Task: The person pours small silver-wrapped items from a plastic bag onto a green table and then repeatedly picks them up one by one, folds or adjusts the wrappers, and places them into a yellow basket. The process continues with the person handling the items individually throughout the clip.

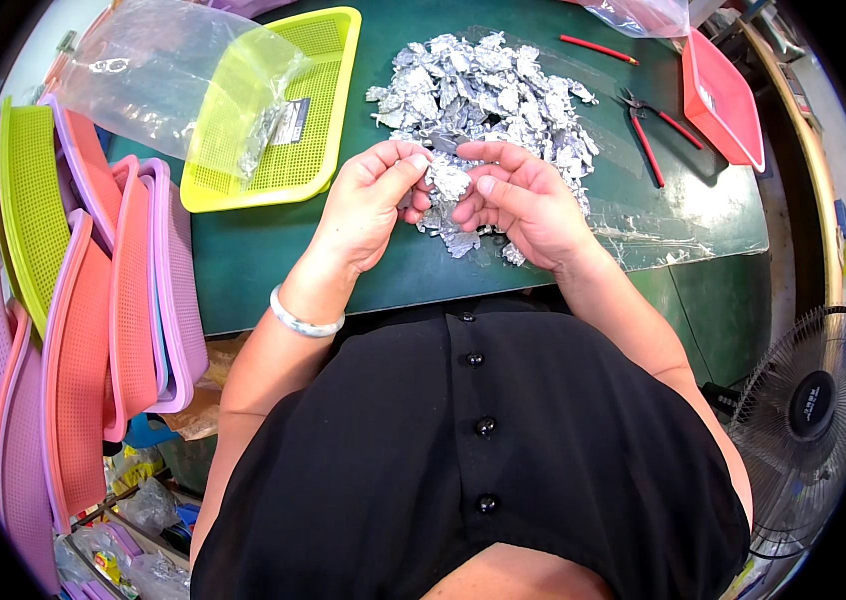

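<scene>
Between my two hands is a small, crinkled silvery metal piece (448, 181). My left hand (375, 195), with a pale bangle on its wrist, pinches it between thumb and fingers. On the other side, the thumb and bent fingers of my right hand (528, 200) close on its edge. Just beyond the hands, a heap of similar silvery pieces (488, 85) spreads over the green table (383, 285). A few loose ones lie under and beside my fingers, partly hidden by them.
A yellow-green basket (338, 110) with a clear plastic bag (158, 70) over it stands left. Red-handled pliers (648, 145), a red pen-like stick (598, 49) and a pink basket (728, 110) are at right. Stacked colored baskets (83, 350) flank the table; a fan (808, 410) stands right.
</scene>
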